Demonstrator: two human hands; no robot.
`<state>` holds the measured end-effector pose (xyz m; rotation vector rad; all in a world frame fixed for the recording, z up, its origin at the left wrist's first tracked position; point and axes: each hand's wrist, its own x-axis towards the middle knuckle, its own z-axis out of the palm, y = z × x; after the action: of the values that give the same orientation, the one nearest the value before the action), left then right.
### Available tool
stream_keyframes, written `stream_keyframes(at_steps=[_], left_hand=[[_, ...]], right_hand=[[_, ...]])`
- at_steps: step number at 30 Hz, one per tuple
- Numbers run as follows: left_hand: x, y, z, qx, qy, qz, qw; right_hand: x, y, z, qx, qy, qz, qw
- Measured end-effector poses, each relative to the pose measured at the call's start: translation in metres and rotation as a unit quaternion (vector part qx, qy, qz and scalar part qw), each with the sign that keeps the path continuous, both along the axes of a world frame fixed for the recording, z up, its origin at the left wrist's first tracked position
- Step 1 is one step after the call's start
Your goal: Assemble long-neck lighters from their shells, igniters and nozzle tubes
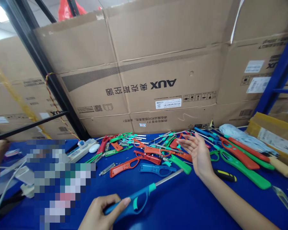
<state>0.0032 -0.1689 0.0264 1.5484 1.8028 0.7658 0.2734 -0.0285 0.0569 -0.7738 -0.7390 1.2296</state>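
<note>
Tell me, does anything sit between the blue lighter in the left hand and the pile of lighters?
Nothing visible: only bare blue tabletop separates the blue lighter in the left hand from the pile's nearest piece, another blue lighter.

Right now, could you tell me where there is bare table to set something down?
Bare blue tabletop lies between the blue utility lighter in the left hand and the right forearm; another patch lies below the red lighter. It's crowded at the back, among the heaped lighters.

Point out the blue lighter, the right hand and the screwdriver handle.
Blue lighter (142,192), head view, on the handle.
Right hand (199,156), head view, on the palm.
Screwdriver handle (224,175), head view, on the black grip.
</note>
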Motion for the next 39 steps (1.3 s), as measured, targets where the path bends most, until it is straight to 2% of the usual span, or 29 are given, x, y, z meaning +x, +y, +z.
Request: stream_keyframes(at_steps=[2, 4, 8, 9, 11, 13, 16, 18, 24, 29, 31, 34, 35, 37, 39], left_hand=[[-0.005, 0.007, 0.002, 0.001, 0.062, -0.021, 0.998], [-0.006, 0.019, 0.005, 0.047, 0.127, -0.032, 0.990], [-0.022, 0.052, 0.012, 0.140, 0.270, -0.040, 0.952], [-0.031, 0.062, 0.014, 0.129, 0.313, -0.023, 0.941], [-0.051, 0.080, 0.017, 0.117, 0.338, 0.008, 0.934], [-0.071, 0.095, 0.020, 0.094, 0.349, 0.017, 0.932], [-0.092, 0.110, 0.021, 0.060, 0.342, -0.012, 0.938], [-0.098, 0.116, 0.019, 0.052, 0.333, -0.030, 0.941], [-0.100, 0.132, 0.011, 0.084, 0.283, -0.079, 0.952], [-0.099, 0.139, 0.006, 0.137, 0.212, -0.087, 0.964], [-0.099, 0.139, 0.006, 0.155, 0.178, -0.079, 0.969], [-0.100, 0.138, 0.005, 0.169, 0.130, -0.067, 0.975], [-0.101, 0.138, 0.004, 0.170, 0.117, -0.067, 0.976], [-0.101, 0.137, 0.003, 0.168, 0.096, -0.071, 0.978], [-0.100, 0.136, 0.003, 0.169, 0.081, -0.074, 0.979]], right_hand=[[-0.001, 0.000, -0.002, 0.040, -0.045, -0.006, 0.998], [-0.006, -0.002, -0.008, 0.075, -0.122, 0.035, 0.989], [-0.018, -0.006, -0.020, 0.109, -0.239, 0.107, 0.959], [-0.019, -0.006, -0.022, 0.116, -0.264, 0.112, 0.951], [-0.020, -0.007, -0.023, 0.137, -0.321, 0.104, 0.931], [-0.020, -0.010, -0.023, 0.174, -0.392, 0.086, 0.899], [-0.019, -0.013, -0.022, 0.240, -0.512, 0.051, 0.823], [-0.017, -0.012, -0.021, 0.256, -0.556, 0.031, 0.790], [-0.009, -0.002, -0.020, 0.234, -0.572, -0.022, 0.786], [-0.003, 0.004, -0.022, 0.219, -0.609, -0.056, 0.760], [0.005, 0.010, -0.017, 0.211, -0.611, -0.089, 0.758], [0.026, 0.021, -0.001, 0.178, -0.594, -0.139, 0.772], [0.035, 0.024, 0.005, 0.161, -0.600, -0.137, 0.772], [0.055, 0.024, 0.014, 0.146, -0.636, -0.107, 0.751], [0.078, 0.016, 0.016, 0.135, -0.659, -0.065, 0.737]])
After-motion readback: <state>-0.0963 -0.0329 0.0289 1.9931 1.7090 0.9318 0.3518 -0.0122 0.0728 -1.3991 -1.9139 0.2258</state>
